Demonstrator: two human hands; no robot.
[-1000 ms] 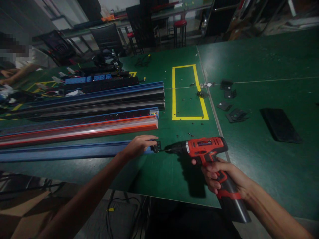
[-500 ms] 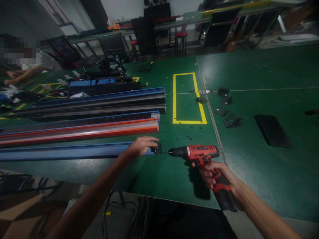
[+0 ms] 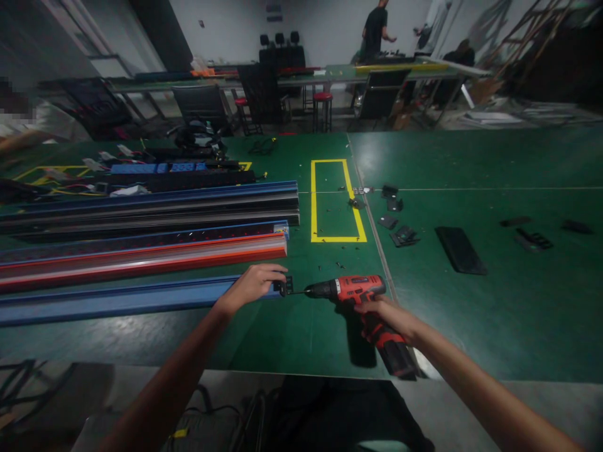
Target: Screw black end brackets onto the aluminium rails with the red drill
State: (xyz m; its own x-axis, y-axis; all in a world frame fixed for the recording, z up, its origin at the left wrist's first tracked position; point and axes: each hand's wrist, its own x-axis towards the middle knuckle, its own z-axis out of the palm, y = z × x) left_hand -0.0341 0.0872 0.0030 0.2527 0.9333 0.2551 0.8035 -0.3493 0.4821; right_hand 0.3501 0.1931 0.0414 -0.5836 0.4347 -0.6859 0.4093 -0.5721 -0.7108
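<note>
A long blue rail point(image 3: 141, 298) lies along the near left of the green table. At its right end is a black end piece point(image 3: 289, 285), with my left hand point(image 3: 254, 284) over it, fingers closed around that end. My right hand point(image 3: 384, 317) grips a red and black power drill point(image 3: 360, 287) by its handle. The drill points left, and the tip of its thin bit is at the black end piece. Whether a screw sits at the tip is too small to tell.
Beyond the blue rail lie orange rails point(image 3: 188, 257) and black rails point(image 3: 211, 210). Small screws point(image 3: 340, 265) lie near a yellow taped rectangle point(image 3: 313, 201). Black plates point(image 3: 404, 236) and a dark slab point(image 3: 460, 250) are to the right. Other people stand at the back and left.
The view has tilted up and shifted, showing more of the room behind. The drill bit stays at the end piece, and both hands keep their holds.
</note>
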